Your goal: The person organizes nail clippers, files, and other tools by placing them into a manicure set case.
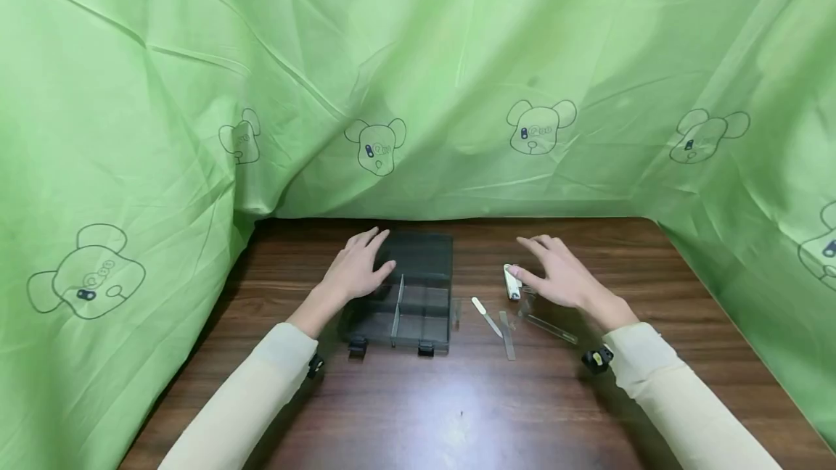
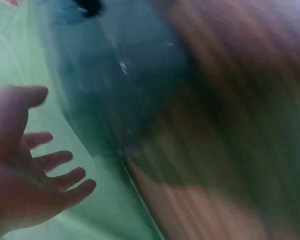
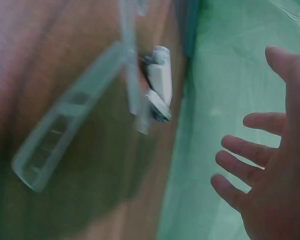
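My left hand [image 1: 355, 270] is over the left side of a dark see-through box [image 1: 424, 328] with dividers; its fingers are spread and hold nothing. In the left wrist view the box is blurred. My right hand [image 1: 562, 274] hovers with loose, spread fingers near a small white tool [image 1: 511, 283] that looks like a nail clipper. No object lies in its grasp in the right wrist view. Between box and right hand are a white-handled nail file [image 1: 486, 316] and a flat clear strip [image 1: 506, 336]. A long clear plastic piece [image 3: 65, 125] lies below the right hand.
Two black latches [image 1: 426, 348] stick out from the box's front edge. A small clear piece [image 1: 456, 312] lies beside its right side. Green cloth [image 1: 457, 78] with printed bear heads hangs behind the brown wooden table [image 1: 366, 405] and along both sides.
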A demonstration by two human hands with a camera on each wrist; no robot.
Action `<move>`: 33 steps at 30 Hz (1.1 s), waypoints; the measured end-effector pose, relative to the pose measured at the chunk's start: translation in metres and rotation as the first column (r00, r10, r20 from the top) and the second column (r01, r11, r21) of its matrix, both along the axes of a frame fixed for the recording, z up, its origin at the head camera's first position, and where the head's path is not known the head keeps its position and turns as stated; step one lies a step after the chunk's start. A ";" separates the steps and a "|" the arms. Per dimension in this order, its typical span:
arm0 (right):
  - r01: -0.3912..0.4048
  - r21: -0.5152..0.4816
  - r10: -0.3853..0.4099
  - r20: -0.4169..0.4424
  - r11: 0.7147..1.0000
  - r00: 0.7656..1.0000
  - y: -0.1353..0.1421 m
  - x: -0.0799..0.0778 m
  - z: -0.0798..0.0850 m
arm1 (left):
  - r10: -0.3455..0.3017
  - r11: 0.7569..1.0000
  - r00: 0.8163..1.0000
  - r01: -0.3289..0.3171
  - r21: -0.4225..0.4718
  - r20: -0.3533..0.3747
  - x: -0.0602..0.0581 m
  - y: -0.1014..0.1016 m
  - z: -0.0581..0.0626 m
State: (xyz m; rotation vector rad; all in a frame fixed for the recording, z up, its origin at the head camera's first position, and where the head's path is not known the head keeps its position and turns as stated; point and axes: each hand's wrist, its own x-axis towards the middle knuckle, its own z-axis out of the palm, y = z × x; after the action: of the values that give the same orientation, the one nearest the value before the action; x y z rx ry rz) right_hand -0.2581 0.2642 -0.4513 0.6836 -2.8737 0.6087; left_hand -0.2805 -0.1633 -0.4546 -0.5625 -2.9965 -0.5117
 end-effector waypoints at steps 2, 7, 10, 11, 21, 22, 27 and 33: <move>-0.001 -0.043 0.002 0.028 0.999 1.000 -0.003 0.001 -0.008 | 0.036 0.999 0.999 -0.036 -0.003 0.009 0.002 -0.009 -0.003; 0.019 -0.109 -0.012 0.063 0.994 0.998 -0.012 0.002 -0.027 | 0.101 0.994 0.991 -0.104 0.019 0.091 0.006 -0.027 -0.006; 0.038 -0.106 -0.032 0.058 0.994 0.998 -0.016 0.001 -0.033 | 0.077 0.991 0.982 -0.093 0.091 0.172 0.005 -0.033 -0.007; 0.042 -0.102 -0.037 0.055 0.994 0.998 -0.017 0.000 -0.035 | 0.069 0.987 0.976 -0.097 0.126 0.207 0.004 -0.035 -0.008; 0.103 0.023 -0.105 0.075 0.994 0.992 -0.029 -0.004 -0.033 | 0.057 0.823 0.840 -0.345 0.451 0.539 0.007 -0.052 -0.015; 0.111 0.048 -0.114 0.074 0.993 0.991 -0.030 -0.004 -0.033 | 0.048 0.806 0.832 -0.360 0.471 0.553 0.008 -0.053 -0.015; 0.112 0.111 -0.119 0.059 0.987 0.991 -0.035 -0.004 -0.031 | 0.006 0.753 0.814 -0.386 0.533 0.580 0.011 -0.054 -0.015; 0.079 0.057 -0.082 0.039 0.995 0.996 -0.043 -0.004 -0.026 | 0.006 0.729 0.798 -0.416 0.544 0.602 0.008 -0.055 -0.019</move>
State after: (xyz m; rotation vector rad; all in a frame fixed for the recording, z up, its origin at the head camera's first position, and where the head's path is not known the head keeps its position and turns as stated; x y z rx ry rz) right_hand -0.2624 0.2210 -0.4776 0.5656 -2.9495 0.5401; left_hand -0.2724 -0.2185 -0.4737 0.0452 -2.9423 -1.9013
